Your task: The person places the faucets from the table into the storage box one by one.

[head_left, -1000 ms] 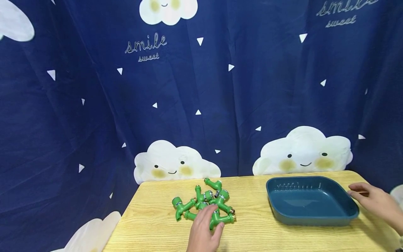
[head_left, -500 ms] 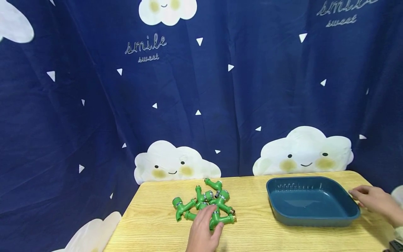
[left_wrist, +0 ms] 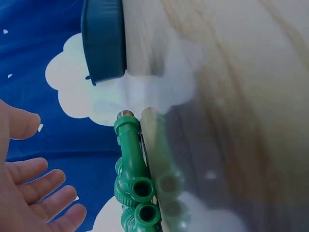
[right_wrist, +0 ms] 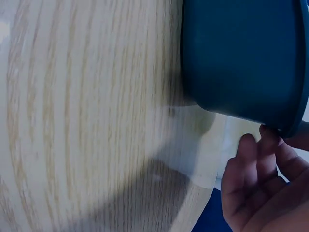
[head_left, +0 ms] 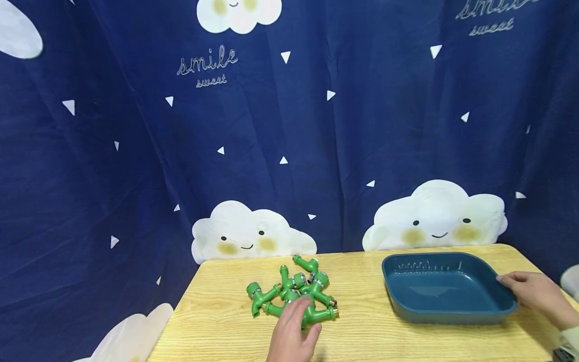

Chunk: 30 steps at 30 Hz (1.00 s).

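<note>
Several green plastic taps (head_left: 261, 298) with brass-coloured threaded ends lie in a loose cluster on the table. My left hand (head_left: 293, 332) hovers at the near side of this cluster, partly covering some taps in the head view. In the left wrist view its fingers (left_wrist: 46, 193) are spread and relaxed, apart from the nearest tap (left_wrist: 133, 154). On the right stands a dark teal plastic basin (head_left: 448, 296) with nothing in it. My right hand (head_left: 534, 294) pinches its right rim; the right wrist view has the fingertips (right_wrist: 268, 133) under the lip and the thumb above.
The light wood table (head_left: 217, 332) carries both the taps and the basin, with a stretch of tabletop between them. Behind hangs a dark blue curtain (head_left: 307, 125) printed with white clouds and triangles, close along the table's back edge.
My right hand has come in from beside the basin and taken hold of its right rim. The left hand and the taps have stayed nearly still.
</note>
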Tool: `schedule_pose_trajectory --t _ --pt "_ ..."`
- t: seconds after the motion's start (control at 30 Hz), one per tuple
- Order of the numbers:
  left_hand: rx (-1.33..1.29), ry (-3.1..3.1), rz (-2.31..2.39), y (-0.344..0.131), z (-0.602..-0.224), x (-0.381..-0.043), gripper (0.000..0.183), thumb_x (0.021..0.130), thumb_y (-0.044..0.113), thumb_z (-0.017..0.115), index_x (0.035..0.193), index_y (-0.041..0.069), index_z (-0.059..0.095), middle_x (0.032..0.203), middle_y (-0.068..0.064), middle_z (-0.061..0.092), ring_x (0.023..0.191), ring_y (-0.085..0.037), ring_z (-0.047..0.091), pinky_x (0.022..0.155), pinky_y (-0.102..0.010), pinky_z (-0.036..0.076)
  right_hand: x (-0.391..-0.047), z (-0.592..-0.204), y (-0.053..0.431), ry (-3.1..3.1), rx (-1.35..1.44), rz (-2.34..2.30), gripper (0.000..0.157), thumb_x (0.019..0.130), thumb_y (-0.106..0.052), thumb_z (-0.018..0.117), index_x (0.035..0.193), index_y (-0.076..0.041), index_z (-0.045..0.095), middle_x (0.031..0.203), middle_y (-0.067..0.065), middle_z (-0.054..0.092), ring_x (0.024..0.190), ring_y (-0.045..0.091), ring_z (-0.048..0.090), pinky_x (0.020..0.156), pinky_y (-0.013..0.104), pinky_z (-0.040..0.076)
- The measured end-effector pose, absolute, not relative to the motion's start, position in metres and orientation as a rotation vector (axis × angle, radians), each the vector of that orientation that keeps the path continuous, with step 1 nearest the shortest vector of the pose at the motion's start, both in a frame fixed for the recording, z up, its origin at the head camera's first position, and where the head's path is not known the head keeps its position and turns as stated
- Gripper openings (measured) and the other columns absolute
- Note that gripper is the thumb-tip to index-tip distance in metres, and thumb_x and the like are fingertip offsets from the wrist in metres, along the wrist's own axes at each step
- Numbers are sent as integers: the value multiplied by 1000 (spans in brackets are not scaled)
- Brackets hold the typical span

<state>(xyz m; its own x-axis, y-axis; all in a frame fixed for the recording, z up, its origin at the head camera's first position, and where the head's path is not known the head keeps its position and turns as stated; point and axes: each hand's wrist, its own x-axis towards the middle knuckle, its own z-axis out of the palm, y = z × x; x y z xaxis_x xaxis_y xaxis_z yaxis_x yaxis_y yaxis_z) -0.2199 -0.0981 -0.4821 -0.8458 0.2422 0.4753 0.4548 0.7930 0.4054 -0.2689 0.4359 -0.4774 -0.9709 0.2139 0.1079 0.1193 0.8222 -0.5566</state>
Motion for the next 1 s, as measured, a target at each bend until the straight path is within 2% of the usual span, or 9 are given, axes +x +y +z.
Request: schedule_pose_trajectory --t 0.17,0.47,0.83,1.0 --pt "-533 -2593 -732 -99 -484 -220 43 89 30 70 128 15 62 132 -3 63 121 -23 61 98 -45 53 -268 -478 436 -2831 -222 854 36 100 -28 51 83 -2 67 57 -5 47 51 4 41 51 24 32" --pt "-516 -2628 -769 -101 -484 -220 40 90 29 69 127 16 63 133 -2 62 122 -23 60 98 -47 53 -267 -477 436 -2833 -197 815 39 100 -29 50 93 5 69 64 -5 54 57 0 44 54 22 35" --pt "-527 -2634 -771 -101 -482 -219 40 91 30 68 127 15 63 132 -2 63 122 -23 61 98 -45 53 -270 -475 437 -2821 -172 756 37 99 -28 53 95 5 71 72 -2 61 60 -1 44 56 21 35" --pt "-527 -2641 -790 -101 -482 -218 40 91 30 68 127 15 63 132 -3 63 122 -24 60 97 -46 53 -269 -477 437 -2830 -181 781 38 100 -28 51 95 5 69 71 -3 59 58 0 44 55 22 35"
